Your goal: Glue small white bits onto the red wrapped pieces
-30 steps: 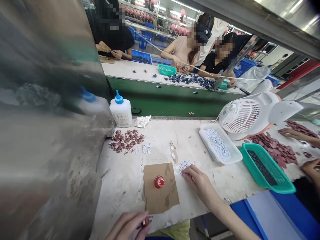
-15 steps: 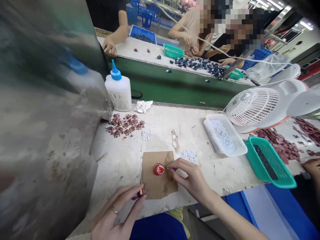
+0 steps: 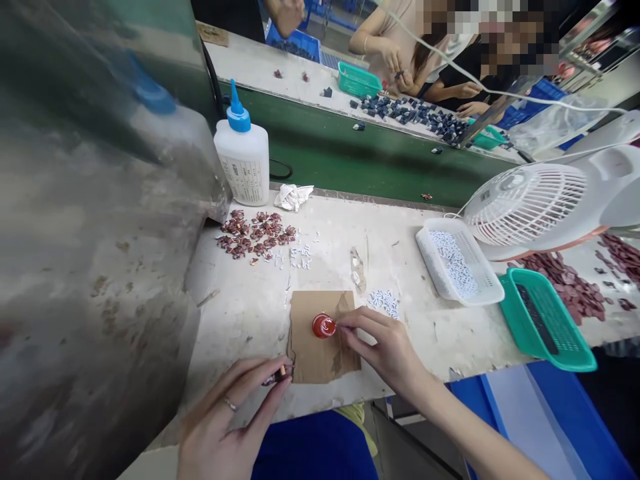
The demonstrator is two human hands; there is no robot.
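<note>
My left hand (image 3: 235, 410) pinches a small dark brown piece (image 3: 276, 378) with an orange bit between thumb and fingers, just left of a brown cardboard sheet (image 3: 313, 368). On that cardboard stands a small round container of red liquid (image 3: 324, 325). At the container's right rim are the pinched fingertips of my right hand (image 3: 380, 343); whatever they hold is too small to make out. Beyond the right hand lies a little heap of small white pieces (image 3: 384, 302). Farther back on the left, reddish-brown pieces (image 3: 255, 233) are piled near several scattered white bits (image 3: 301, 256).
A white bottle with a blue nozzle (image 3: 243, 157) and a crumpled tissue (image 3: 293, 197) stand at the back left. To the right are a white tub (image 3: 487, 293), a green basket (image 3: 573, 360) and a white fan (image 3: 530, 203). Co-workers sit behind the green-sided conveyor (image 3: 345, 150).
My right fingertips have moved left to the red container's rim. The left hand still holds its brown piece. The camera view has shifted slightly, and a co-worker's hand at the back left has lifted off the surface.
</note>
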